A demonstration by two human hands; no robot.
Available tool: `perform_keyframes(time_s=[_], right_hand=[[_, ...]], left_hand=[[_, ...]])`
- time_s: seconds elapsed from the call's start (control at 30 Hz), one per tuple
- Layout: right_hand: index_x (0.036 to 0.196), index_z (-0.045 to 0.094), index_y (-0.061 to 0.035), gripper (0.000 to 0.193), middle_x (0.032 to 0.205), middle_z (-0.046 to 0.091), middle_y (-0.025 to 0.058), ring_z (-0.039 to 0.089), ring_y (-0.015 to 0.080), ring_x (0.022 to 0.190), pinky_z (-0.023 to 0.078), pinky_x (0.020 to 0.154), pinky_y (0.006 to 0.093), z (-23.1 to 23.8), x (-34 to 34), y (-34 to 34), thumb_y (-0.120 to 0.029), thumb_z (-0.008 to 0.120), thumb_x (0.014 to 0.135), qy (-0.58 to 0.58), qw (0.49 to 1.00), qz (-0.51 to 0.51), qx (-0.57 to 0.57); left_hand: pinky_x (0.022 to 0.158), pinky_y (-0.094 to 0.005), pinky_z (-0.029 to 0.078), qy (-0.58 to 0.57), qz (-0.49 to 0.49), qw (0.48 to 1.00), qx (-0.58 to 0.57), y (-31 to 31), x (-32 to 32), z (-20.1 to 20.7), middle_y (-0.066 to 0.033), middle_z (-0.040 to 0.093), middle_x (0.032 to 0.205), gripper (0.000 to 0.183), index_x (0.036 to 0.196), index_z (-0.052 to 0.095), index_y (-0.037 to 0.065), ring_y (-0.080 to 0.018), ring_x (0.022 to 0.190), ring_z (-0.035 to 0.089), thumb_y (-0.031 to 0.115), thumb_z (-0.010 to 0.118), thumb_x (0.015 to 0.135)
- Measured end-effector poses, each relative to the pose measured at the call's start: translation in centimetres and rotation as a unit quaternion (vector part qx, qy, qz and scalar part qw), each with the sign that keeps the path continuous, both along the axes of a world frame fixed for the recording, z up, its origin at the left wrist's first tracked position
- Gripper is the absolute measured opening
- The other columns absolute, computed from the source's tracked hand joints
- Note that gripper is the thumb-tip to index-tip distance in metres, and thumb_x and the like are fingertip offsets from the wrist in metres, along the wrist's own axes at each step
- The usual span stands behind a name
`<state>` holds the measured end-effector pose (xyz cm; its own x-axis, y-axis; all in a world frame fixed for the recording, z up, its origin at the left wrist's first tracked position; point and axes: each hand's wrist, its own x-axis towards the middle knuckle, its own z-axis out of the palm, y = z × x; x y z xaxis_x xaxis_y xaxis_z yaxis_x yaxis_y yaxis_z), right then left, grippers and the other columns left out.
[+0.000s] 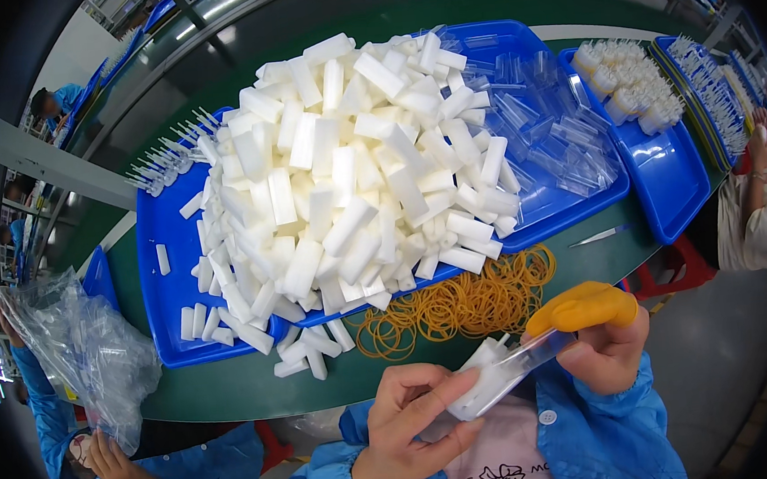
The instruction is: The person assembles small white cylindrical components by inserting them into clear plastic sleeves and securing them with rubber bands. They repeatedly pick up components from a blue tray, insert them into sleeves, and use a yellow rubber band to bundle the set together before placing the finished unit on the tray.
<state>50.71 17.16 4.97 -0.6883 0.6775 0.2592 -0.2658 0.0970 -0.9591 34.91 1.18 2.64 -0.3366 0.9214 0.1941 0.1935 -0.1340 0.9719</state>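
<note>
In front of my chest, a clear plastic case (543, 349) slants up to the right, with white foam and a white plastic part (486, 374) at its lower left end. Whether the white parts sit inside the case or against it is hard to tell. My left hand (416, 424) pinches that lower end between thumb and fingers. At the upper right end my right hand (596, 335), wearing yellow finger covers, is closed around the case. Just beyond my hands lies a heap of orange rubber bands (470, 303), and past it rises a large pile of white foam blocks (342, 166).
A blue tray (171, 342) sits under the foam. Clear plastic cases (565, 140) fill another tray. White parts (628, 85) stand at the right, near tweezers (599, 235). At left, another person's hand (117, 463) holds a clear bag (85, 344); another person (754, 201) is at right.
</note>
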Motion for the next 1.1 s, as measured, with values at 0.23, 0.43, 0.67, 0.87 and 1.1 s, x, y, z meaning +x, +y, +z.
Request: perform_keyframes(time_s=[0.23,0.43,0.67,0.87,1.1], right_hand=[[0.098,0.063,0.0063,0.028,0.093,0.065,0.0195,0.066,0.0284,0.084,0.051,0.078,0.0346,-0.3,-0.2,-0.3,-0.002,0.069,0.072,-0.009,0.999,0.019,-0.042],[0.091,0.067,0.0026,0.026,0.093,0.063,0.0166,0.059,0.0301,0.091,0.045,0.083,0.0406,-1.1,-0.6,1.4,-0.01,0.073,0.069,-0.007,0.988,-0.007,0.152],[0.088,0.066,-0.0012,0.027,0.092,0.063,0.013,0.055,0.0305,0.102,0.036,0.093,0.0486,-1.7,-0.8,0.8,-0.013,0.075,0.065,-0.086,0.98,-0.093,0.155],[0.083,0.068,-0.0052,0.022,0.088,0.065,0.0074,0.055,0.0305,0.105,0.031,0.097,0.053,-2.2,-0.3,-0.8,-0.012,0.076,0.063,-0.075,0.979,-0.067,0.175],[0.081,0.069,-0.0073,0.023,0.083,0.065,0.0039,0.056,0.0273,0.099,0.031,0.098,0.0504,-2.3,-0.6,-2.5,-0.01,0.079,0.06,-0.071,0.983,-0.066,0.158]], left_hand=[[0.077,-0.031,0.047,0.032,-0.025,0.999,0.036,0.1,-0.4,-1.0,-0.0137,0.045,0.107,0.05,0.111,0.059,-0.001,-0.0228,0.091,0.056,-0.001,0.075,0.063],[0.087,-0.0301,0.046,-0.166,0.08,0.982,0.041,0.7,-0.5,-1.7,-0.0151,0.046,0.115,0.046,0.111,0.057,-0.004,-0.0207,0.101,0.054,-0.004,0.074,0.068],[0.096,-0.0354,0.044,-0.356,0.01,0.933,0.049,0.5,-1.1,-2.9,-0.0144,0.045,0.119,0.044,0.113,0.053,-0.007,-0.0227,0.109,0.052,-0.004,0.071,0.073],[0.096,-0.0369,0.044,-0.365,0.004,0.93,0.044,0.4,-1.2,-2.7,-0.0149,0.045,0.118,0.043,0.112,0.052,-0.007,-0.0227,0.108,0.052,-0.004,0.071,0.074],[0.096,-0.0369,0.045,-0.338,-0.002,0.94,0.046,-0.1,-0.5,-2.3,-0.0157,0.045,0.116,0.04,0.108,0.054,-0.007,-0.0228,0.107,0.053,-0.005,0.072,0.072]])
